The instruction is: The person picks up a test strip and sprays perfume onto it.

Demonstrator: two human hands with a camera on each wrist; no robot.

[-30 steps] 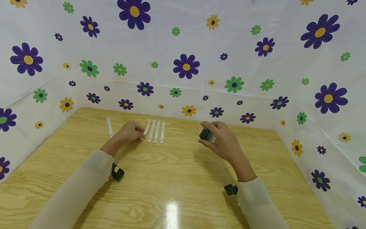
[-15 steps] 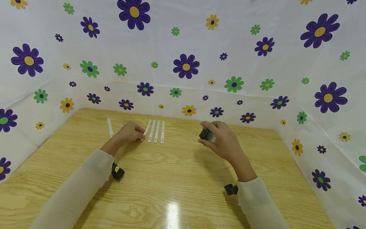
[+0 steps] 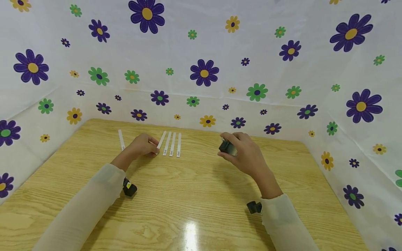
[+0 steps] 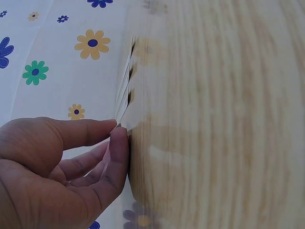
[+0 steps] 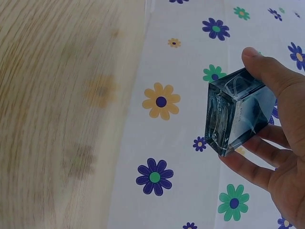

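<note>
My left hand (image 3: 142, 145) is at the back left of the table, pinching the near end of a white paper test strip (image 3: 161, 139). In the left wrist view, the thumb and forefinger of that hand (image 4: 57, 167) meet at the strip's end. Just right of it lie several more white strips (image 3: 171, 143) in a row, small print at their near ends. My right hand (image 3: 249, 157) holds a blue glass perfume bottle (image 3: 226, 147) above the table at the back right. The right wrist view shows the bottle (image 5: 236, 114) tilted, base towards the camera; its top is hidden.
One separate white strip (image 3: 121, 139) lies left of my left hand, partly covered by the wrist. A flower-printed white cloth (image 3: 201, 45) walls the wooden table (image 3: 188, 195) at the back and both sides. Black wrist cameras (image 3: 129, 188) hang under the sleeves.
The pinched strip was bowed and now lies straighter, its far end slightly further right. My right hand and the bottle have stayed in place.
</note>
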